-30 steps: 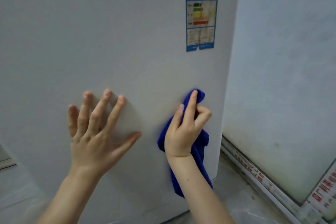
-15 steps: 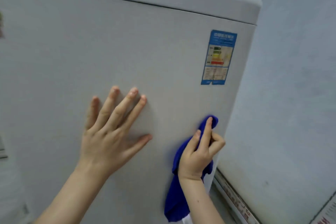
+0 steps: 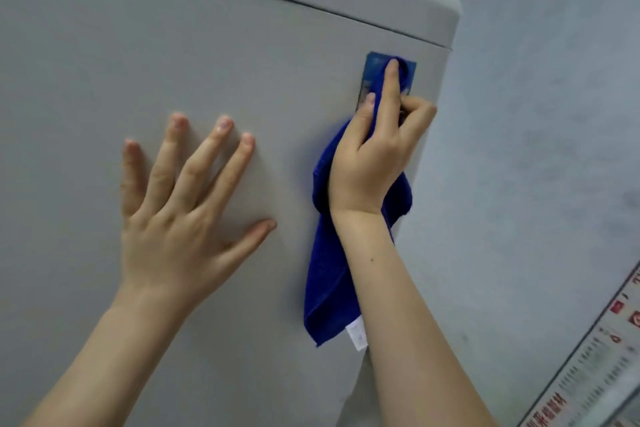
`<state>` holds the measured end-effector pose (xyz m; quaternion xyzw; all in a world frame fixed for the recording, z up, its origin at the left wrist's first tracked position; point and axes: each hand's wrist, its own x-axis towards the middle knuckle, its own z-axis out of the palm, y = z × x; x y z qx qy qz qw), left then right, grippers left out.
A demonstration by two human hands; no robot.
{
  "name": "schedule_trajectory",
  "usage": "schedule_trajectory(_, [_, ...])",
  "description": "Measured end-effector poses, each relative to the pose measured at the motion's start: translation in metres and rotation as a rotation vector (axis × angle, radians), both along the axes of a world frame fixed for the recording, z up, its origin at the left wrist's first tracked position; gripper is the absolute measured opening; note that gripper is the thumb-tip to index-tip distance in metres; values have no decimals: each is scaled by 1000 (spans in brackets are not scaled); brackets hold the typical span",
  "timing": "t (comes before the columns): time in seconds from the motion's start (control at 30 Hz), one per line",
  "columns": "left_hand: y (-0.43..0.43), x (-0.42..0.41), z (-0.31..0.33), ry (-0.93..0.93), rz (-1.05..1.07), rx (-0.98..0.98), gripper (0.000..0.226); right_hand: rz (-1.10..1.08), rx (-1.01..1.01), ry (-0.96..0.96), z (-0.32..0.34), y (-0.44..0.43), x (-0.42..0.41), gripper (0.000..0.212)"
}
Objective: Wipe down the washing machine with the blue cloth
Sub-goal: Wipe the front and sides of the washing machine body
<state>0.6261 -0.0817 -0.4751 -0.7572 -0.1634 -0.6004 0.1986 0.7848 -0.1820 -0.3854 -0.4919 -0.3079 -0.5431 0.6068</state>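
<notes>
Left hand [image 3: 180, 218] released: fingers straight, splayed, palm flat on washing machine [image 3: 173, 45] panel. Right hand [image 3: 370, 163], at 3 o'clock from it, grasps blue cloth [image 3: 329, 288], index finger straight and pressing the cloth onto label [image 3: 371, 62] at panel's 2 o'clock. Cloth tail hangs toward 6 o'clock, white tag [image 3: 356, 336] at bottom.

My left hand [image 3: 180, 218] lies flat on the washing machine [image 3: 173, 45] panel, left of my right hand [image 3: 370, 163]. That hand holds the cloth [image 3: 329, 281] on the sticker [image 3: 410, 69] near the panel's upper right corner. The wall [image 3: 536, 114] stands right of the machine.
</notes>
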Motion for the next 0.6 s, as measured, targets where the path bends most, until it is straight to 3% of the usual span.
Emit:
schedule_trajectory(0.23, [1,-10,-29,64,7,71,72,-22,22,589,-228,-24,-5,43])
schedule_trajectory(0.33, [3,-15,-44,85,10,99,69,26,22,769,-259,-22,-20,45])
schedule_trajectory(0.4, [7,-17,-54,75,9,121,69,62,80,756,-230,-17,-19,43])
schedule_trajectory(0.6, [15,-15,-82,147,-29,13,74,25,122,398,-152,-11,4,39])
